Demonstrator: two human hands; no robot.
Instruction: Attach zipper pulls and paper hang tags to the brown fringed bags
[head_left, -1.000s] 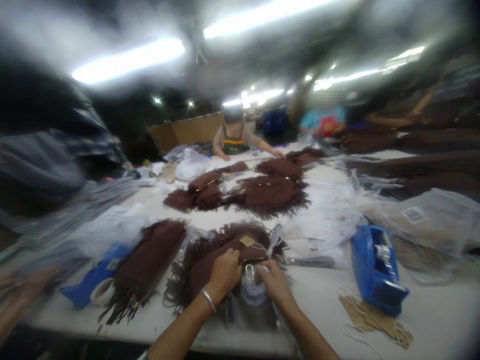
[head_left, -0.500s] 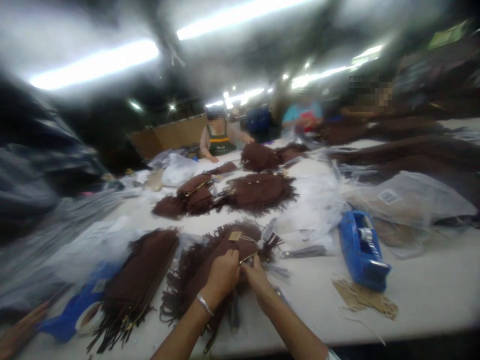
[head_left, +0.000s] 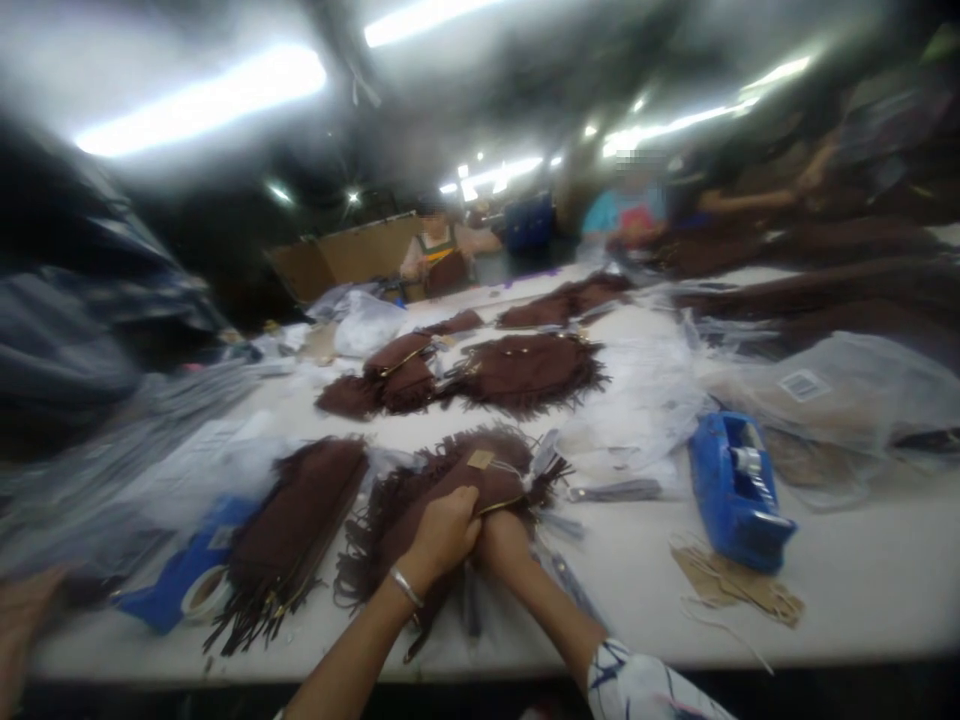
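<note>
Fingers (head_left: 466, 500) on the left hand (head_left: 442, 530) are clamped on the edge of the brown bag (head_left: 504, 488), which lies right in front of this person on the table (head_left: 847, 570). The right hand (head_left: 501, 540) is in past the zip, so the bag blocks my view of those fingers; can't tell if they're together or apart. A second bag (head_left: 300, 515) sits just left, fringe nearly at the tape roll (head_left: 205, 594), and a blue dispenser (head_left: 739, 490) is off right by some string-tied cards (head_left: 739, 582).

A second ago that right hand had clear plastic at the opening; now the plastic's out of sight. The co-worker (head_left: 442, 245) opposite now has a bag lifted too.

My count: one roll, one tag (head_left: 481, 459) on the bag, at least two grey straps (head_left: 616, 490).
</note>
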